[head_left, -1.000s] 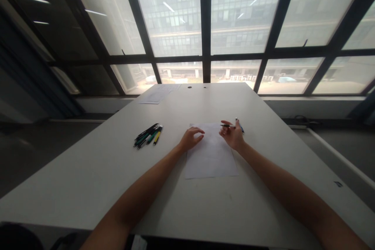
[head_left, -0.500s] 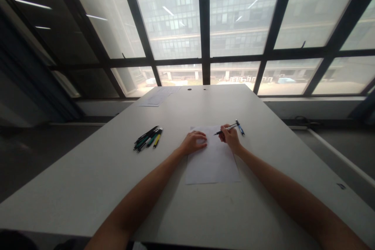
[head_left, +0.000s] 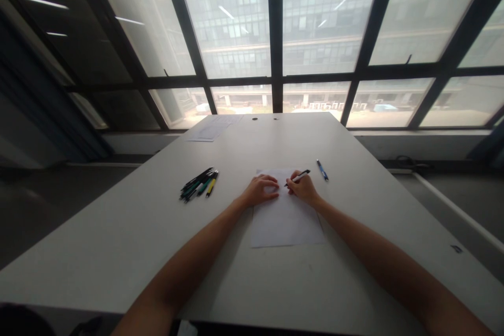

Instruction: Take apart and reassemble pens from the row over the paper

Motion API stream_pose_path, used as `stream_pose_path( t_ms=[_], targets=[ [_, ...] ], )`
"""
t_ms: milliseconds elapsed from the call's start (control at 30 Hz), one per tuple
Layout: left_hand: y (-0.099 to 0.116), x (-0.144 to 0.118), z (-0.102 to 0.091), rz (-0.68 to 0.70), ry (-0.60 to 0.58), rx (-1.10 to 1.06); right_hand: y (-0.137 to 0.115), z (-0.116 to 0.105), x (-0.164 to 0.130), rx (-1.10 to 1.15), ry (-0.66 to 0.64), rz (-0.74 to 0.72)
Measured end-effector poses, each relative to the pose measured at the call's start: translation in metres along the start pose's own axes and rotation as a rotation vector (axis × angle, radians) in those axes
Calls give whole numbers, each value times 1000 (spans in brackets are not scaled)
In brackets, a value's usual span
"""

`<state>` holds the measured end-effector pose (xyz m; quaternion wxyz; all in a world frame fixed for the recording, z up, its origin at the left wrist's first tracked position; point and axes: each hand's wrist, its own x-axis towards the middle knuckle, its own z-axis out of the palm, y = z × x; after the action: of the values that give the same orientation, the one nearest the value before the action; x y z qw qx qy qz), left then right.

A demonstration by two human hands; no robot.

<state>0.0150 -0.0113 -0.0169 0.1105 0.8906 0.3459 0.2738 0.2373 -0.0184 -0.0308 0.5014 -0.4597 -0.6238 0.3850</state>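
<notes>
I see the wide white worktop (head_left: 118, 252) under both hands. A sheet of paper (head_left: 285, 220) lies on it, and both hands rest on its far part. The left hand (head_left: 260, 190) presses flat on the paper with the fingers curled, holding nothing. Just beside it, the right hand (head_left: 301, 188) is clamped on a black pen (head_left: 298, 175), with the tip down at the paper. A bundle of pens (head_left: 199, 184) lies well to the left of the left hand. A blue pen (head_left: 322, 170) lies near the right hand, on its far right.
</notes>
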Motion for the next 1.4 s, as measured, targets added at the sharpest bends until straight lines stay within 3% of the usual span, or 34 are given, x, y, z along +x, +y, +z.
stream_pose_path(
  t_ms=[700, 1000, 1267, 1400],
  targets=[
    [4, 1, -2, 5, 9, -21, 0, 1, 2, -19, 0, 12],
    [5, 0, -3, -2, 22, -53, -8, -10, 4, -25, 336, -231],
    [1, 0, 1, -14, 58, -25, -14, -11, 1, 207, 209, -170],
    [1, 0, 1, -49, 111, -9, -12, -10, 1, 205, 206, -178]
  ],
)
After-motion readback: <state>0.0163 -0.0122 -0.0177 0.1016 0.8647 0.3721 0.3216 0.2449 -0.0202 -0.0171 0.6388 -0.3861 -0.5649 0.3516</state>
